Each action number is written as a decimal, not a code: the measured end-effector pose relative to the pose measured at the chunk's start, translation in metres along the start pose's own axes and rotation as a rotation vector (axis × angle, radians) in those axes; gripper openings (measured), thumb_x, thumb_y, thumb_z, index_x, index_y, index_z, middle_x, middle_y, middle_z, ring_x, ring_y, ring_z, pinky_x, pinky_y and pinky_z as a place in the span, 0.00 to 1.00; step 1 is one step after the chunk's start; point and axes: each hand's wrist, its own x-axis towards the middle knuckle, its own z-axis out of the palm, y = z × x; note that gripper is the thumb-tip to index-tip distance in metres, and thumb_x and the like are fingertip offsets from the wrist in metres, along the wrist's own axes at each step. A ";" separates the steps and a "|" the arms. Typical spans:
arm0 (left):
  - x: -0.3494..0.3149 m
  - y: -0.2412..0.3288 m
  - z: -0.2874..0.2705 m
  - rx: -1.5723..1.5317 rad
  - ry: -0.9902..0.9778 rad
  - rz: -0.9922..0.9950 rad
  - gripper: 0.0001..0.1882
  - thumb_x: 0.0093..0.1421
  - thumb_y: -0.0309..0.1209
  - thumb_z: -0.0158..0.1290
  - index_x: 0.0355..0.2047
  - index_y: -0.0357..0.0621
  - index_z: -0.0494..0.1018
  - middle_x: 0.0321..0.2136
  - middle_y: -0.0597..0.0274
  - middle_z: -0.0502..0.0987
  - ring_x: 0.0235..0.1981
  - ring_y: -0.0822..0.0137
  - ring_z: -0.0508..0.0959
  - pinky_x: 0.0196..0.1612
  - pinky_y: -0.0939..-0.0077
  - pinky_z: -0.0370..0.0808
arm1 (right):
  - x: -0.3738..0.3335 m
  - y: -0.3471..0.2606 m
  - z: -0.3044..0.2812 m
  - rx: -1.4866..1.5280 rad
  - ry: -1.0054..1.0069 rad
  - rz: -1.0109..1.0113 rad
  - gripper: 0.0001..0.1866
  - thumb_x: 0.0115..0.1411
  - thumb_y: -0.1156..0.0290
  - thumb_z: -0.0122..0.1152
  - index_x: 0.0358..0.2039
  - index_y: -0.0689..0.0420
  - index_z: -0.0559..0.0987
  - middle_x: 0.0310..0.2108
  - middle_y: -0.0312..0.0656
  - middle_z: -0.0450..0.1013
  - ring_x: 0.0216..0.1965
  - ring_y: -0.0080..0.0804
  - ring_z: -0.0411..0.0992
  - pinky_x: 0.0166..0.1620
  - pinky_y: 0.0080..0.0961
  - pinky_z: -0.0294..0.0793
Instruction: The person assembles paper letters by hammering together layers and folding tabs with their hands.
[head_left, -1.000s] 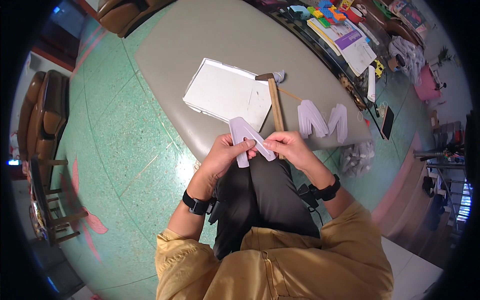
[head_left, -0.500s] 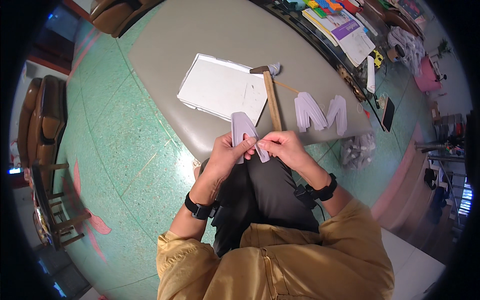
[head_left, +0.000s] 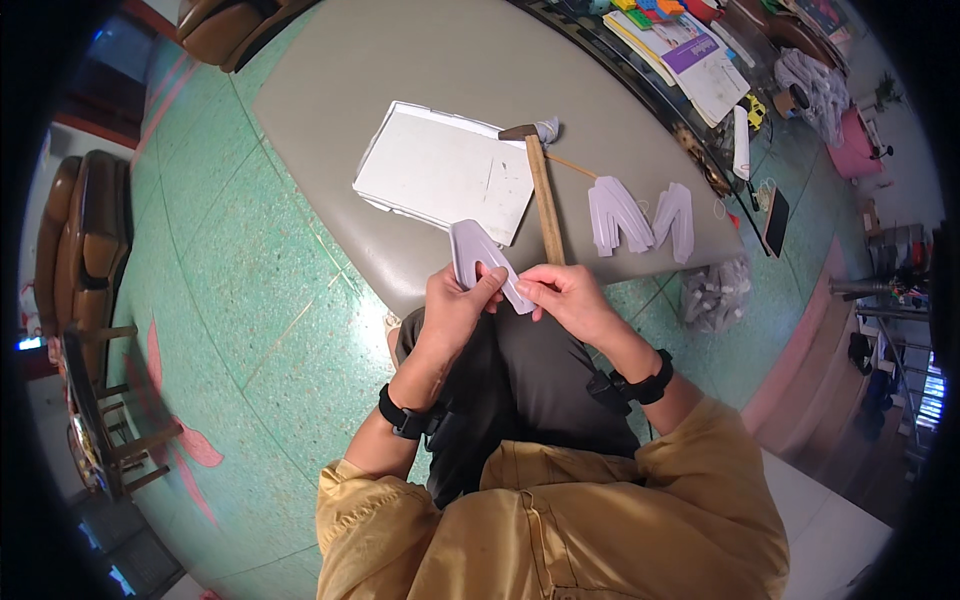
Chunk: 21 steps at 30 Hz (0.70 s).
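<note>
Above my lap, a pale lilac, V-shaped piece [head_left: 478, 246] with two legs is held between both hands. My left hand [head_left: 458, 302] is closed around it at the inner gap, thumb on top. My right hand [head_left: 562, 300] pinches the edge of its right leg with thumb and fingers. The fingertips partly hide the legs. Just beyond lies a shallow white box lid [head_left: 440, 172] on the grey padded surface. A hammer [head_left: 545, 195] with a wooden handle rests along the lid's right edge. Two stacks of similar lilac pieces, a left one [head_left: 618, 216] and a right one [head_left: 675, 222], lie farther right.
A clear bag of pale pieces [head_left: 716, 296] is beyond the padded surface's [head_left: 420, 60] right edge. Papers [head_left: 690, 65] and colourful toy blocks [head_left: 650, 10] lie at the far right. A thin stick [head_left: 572, 170] runs from the hammer toward the stacks. Brown sofas [head_left: 85, 240] stand left.
The lilac piece has tilted, its top shifting slightly left and its right leg rising a little. My right hand has moved slightly along that leg. Both hands keep their hold.
</note>
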 end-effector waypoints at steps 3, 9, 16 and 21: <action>0.000 -0.004 0.003 -0.012 0.023 0.006 0.06 0.55 0.27 0.55 0.27 0.37 0.70 0.20 0.65 0.72 0.19 0.77 0.71 0.23 0.85 0.68 | -0.001 0.001 0.002 0.070 -0.025 0.003 0.09 0.58 0.71 0.55 0.31 0.64 0.77 0.21 0.33 0.72 0.21 0.16 0.67 0.25 0.15 0.68; 0.001 -0.006 0.005 -0.125 0.027 -0.028 0.06 0.55 0.27 0.55 0.26 0.37 0.70 0.19 0.65 0.72 0.18 0.77 0.70 0.22 0.85 0.67 | -0.002 -0.004 0.008 -0.293 0.126 -0.197 0.08 0.59 0.71 0.53 0.29 0.63 0.75 0.21 0.34 0.71 0.21 0.16 0.67 0.24 0.15 0.67; 0.001 -0.009 0.008 -0.179 0.092 -0.026 0.05 0.54 0.25 0.56 0.25 0.38 0.71 0.18 0.64 0.72 0.16 0.76 0.70 0.21 0.86 0.66 | -0.008 0.004 0.011 0.105 -0.026 0.034 0.09 0.59 0.69 0.53 0.29 0.62 0.74 0.21 0.35 0.71 0.20 0.17 0.67 0.24 0.16 0.68; -0.002 -0.008 0.011 -0.219 0.115 -0.050 0.06 0.55 0.27 0.55 0.25 0.38 0.72 0.18 0.64 0.73 0.17 0.76 0.70 0.21 0.85 0.66 | -0.007 0.007 0.005 0.084 -0.044 0.109 0.08 0.58 0.70 0.54 0.29 0.62 0.74 0.21 0.35 0.71 0.20 0.17 0.67 0.23 0.16 0.68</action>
